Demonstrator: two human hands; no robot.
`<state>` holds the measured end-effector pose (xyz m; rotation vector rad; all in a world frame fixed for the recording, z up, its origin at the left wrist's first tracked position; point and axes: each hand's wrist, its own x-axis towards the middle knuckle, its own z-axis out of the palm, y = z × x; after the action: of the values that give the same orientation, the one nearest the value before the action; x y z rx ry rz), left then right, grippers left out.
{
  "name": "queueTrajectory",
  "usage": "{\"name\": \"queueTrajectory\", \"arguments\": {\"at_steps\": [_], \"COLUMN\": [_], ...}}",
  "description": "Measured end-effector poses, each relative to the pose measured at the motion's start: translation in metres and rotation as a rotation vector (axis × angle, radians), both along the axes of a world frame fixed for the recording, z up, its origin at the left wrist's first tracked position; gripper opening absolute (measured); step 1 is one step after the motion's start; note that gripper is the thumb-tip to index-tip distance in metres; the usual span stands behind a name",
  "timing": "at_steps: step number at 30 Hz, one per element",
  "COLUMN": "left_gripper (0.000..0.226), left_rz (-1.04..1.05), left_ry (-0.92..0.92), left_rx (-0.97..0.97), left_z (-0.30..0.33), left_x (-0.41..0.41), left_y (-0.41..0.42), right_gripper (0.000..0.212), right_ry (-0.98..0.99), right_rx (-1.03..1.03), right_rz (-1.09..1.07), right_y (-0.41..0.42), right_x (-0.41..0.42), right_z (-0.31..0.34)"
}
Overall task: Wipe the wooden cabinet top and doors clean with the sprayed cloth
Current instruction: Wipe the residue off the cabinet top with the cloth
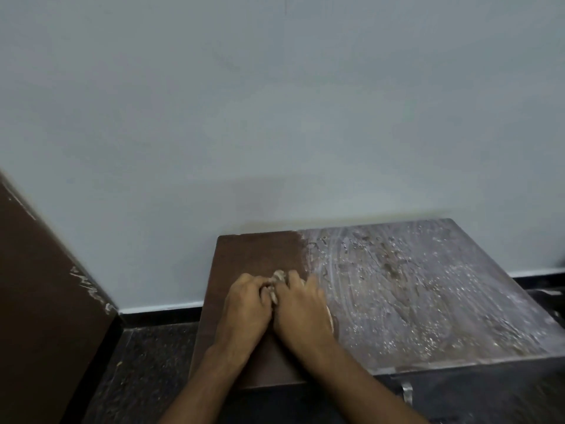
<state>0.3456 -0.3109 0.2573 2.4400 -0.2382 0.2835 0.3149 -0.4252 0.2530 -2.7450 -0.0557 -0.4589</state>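
- Both hands side by side on the cabinet top (397, 301), touching each other along the inner edges.
- Left hand (244, 304): fingers curled down over the cloth (276, 281), gripping it against the wood.
- Right hand (301, 307): fingers likewise bent over the same cloth, pressing it down; a pale sliver of cloth shows under the outer edge of this palm.
- Cloth is bunched small and mostly hidden (only a light, crumpled bit pokes out between and ahead of the fingertips).
- Under and left of the grip: a dark brown, clean strip of the top.
- Right of the grip: the surface is grey-white with dust, streaks and specks, reaching to the far right edge.
- Ahead of the grip: the pale wall (275, 102).
- Far left of the grip: a dark brown panel (36, 286) with scuffed edge, standing on the dark speckled floor (146, 362).
- A metal handle (406, 391) sits below the front edge, near the right forearm.
- No readable writing or labels.
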Motion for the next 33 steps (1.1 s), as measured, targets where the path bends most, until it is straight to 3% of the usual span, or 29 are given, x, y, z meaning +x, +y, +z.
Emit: {"name": "queueTrajectory", "arguments": {"at_steps": [4,8,15,20,25,30,33], "left_gripper": [0.019,0.020,0.020,0.020,0.020,0.019,0.019], "left_rz": [-0.049,-0.027,-0.028,-0.010,-0.023,-0.019,-0.025], "left_ry": [0.029,0.049,0.006,-0.001,-0.002,0.008,-0.003], "left_rx": [0.033,0.041,0.061,0.040,0.055,0.014,0.007], "left_z": [0.012,0.015,0.012,0.010,0.010,0.009,0.010], "left_x": [-0.006,-0.014,-0.025,-0.033,-0.039,-0.038,-0.040], "left_y": [-0.006,-0.016,-0.025,-0.029,-0.031,-0.039,-0.037], "right_gripper": [0.030,0.028,0.033,0.038,0.034,0.044,0.040], "right_ry": [0.070,0.015,0.020,0.045,0.069,0.065,0.084], "right_rx": [0.011,0.006,0.058,-0.006,0.016,-0.009,0.001], "right_rz": [0.002,0.020,-0.073,0.063,-0.186,0.004,-0.027], "right_y": [0.000,-0.014,-0.012,-0.021,-0.037,-0.023,-0.030], "right_x": [0.001,-0.047,-0.044,-0.099,-0.076,-0.106,-0.096], "right_z": [0.005,-0.006,0.000,-0.004,-0.004,-0.006,-0.003]}}
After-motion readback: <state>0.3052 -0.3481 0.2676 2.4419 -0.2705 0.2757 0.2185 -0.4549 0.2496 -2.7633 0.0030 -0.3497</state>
